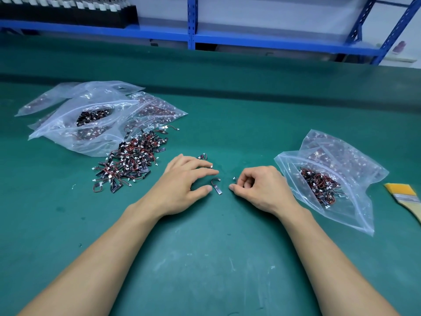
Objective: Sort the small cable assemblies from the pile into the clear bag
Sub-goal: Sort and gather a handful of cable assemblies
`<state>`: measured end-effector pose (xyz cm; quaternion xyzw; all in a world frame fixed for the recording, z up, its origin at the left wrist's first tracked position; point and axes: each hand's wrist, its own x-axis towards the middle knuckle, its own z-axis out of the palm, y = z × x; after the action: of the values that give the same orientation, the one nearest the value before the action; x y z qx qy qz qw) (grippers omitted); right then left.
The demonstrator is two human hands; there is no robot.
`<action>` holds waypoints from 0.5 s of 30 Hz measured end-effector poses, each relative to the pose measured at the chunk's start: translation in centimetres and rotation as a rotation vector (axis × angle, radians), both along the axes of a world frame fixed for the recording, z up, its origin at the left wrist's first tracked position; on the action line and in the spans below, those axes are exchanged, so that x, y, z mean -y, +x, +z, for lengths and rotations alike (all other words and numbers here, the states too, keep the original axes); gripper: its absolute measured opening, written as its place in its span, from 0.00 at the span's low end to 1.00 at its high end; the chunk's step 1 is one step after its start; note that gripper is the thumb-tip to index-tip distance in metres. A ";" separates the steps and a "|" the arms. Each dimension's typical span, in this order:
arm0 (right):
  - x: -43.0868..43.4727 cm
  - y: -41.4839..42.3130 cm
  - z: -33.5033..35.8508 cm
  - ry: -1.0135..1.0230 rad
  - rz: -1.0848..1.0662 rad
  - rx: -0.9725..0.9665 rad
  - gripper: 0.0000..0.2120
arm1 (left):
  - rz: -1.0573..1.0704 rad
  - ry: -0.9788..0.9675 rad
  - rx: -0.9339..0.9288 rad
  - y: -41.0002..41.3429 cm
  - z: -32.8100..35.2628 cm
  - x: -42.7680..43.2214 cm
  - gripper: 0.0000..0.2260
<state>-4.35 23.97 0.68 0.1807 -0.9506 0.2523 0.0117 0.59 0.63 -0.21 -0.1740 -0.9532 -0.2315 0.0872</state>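
Pile (127, 165) beside left hand (182, 179), fingers released | right hand (259, 185) fingers pinch assembly (234, 179) | brush (407, 197) beyond clear bag (355, 208)

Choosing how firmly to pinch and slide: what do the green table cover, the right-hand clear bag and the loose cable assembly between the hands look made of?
Table cover: matte, probably rubber mat; scuffed, no glare.
Clear bag: thin glossy plastic film; creases, highlights, zip rim.
Cable assembly: flat black strip, possibly circuit board; thin dark insulated wire; white plastic-looking connector.
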 end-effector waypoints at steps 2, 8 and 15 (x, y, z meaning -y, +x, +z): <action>0.0 0.0 -0.1 -0.002 -0.001 0.000 0.14 | 0.010 0.003 0.001 -0.1 0.0 -0.2 0.19; -0.1 -0.1 -0.2 -0.017 0.001 0.006 0.14 | 0.045 0.078 -0.095 0.3 0.7 0.2 0.14; -0.1 -0.1 -0.1 -0.021 0.004 0.013 0.13 | -0.011 0.308 -0.109 1.5 1.3 0.8 0.16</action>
<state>-4.43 24.10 0.55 0.1807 -0.9476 0.2635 0.0068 2.09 -0.19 1.07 -0.1761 -0.8993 -0.3655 0.1633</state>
